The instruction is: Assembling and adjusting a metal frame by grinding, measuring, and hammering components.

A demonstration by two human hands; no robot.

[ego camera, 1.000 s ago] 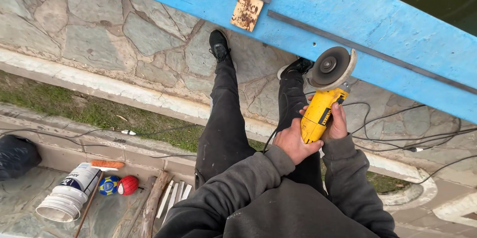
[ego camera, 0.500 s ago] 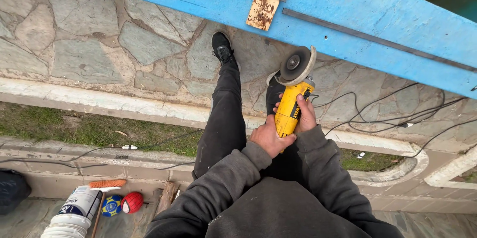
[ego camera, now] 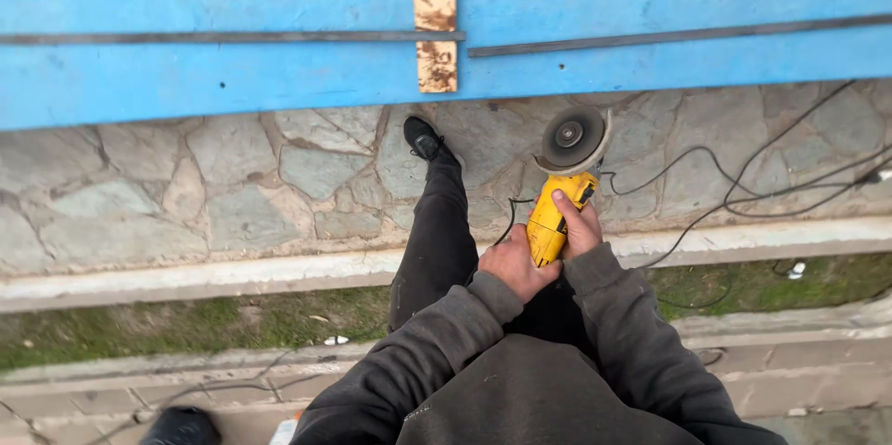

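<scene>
— Where does the grinder sit relative to the hands?

— The yellow angle grinder (ego camera: 557, 208) is held out in front of the body, its long axis running from near to far and leaning slightly right at the far end. The disc (ego camera: 571, 138) is at the far end, above the stone paving (ego camera: 232, 185) and just short of the blue beam (ego camera: 279, 73).

— And the grip?

— Both are closed around the yellow body. The left hand (ego camera: 516, 264) wraps the near end; the right hand (ego camera: 581, 227) clasps the right side a little farther up, thumb laid along the casing. So the right hand is the one nearer the disc.

— What lies beyond the disc?

— The rusty plate (ego camera: 435, 33) fixed across the beam, far and to the left of the disc, with a thin dark rail (ego camera: 232, 37) running off to its left and another to its right. (Disc and beam look apart, though the gap is hard to judge from above.)

— What differs from half a second ago?

— The beam, which ran at a slant then, now lies almost level across the view. The grinder has shifted right, so the plate, formerly almost straight beyond the disc, now sits well left of it. The black cable (ego camera: 734, 185) trails off to the right as before.
</scene>
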